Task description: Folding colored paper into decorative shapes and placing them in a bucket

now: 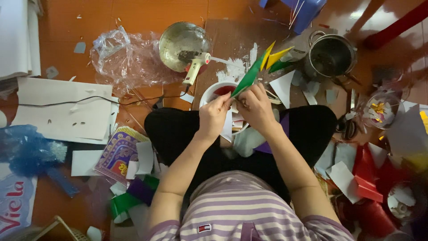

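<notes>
Both hands meet over the lap of a person seated cross-legged on the floor. The left hand point(214, 114) pinches the lower end of a folded paper piece with green and yellow pointed tips point(258, 67), while the right hand point(254, 107) closes its fingers on the same end from the other side; both are grasping, neither released. The paper piece runs up and away from the hands, its long axis slanting toward the upper right, points fanned out at the far end. The right hand sits nearer that axis; the left holds the base. Glossy green forms the long blade, yellow the two top points. Beneath it stands a white bowl with a red inside point(218, 91). A cream hot-glue gun point(196, 67) lies beyond, leaning on a round metal bowl point(183, 42).
</notes>
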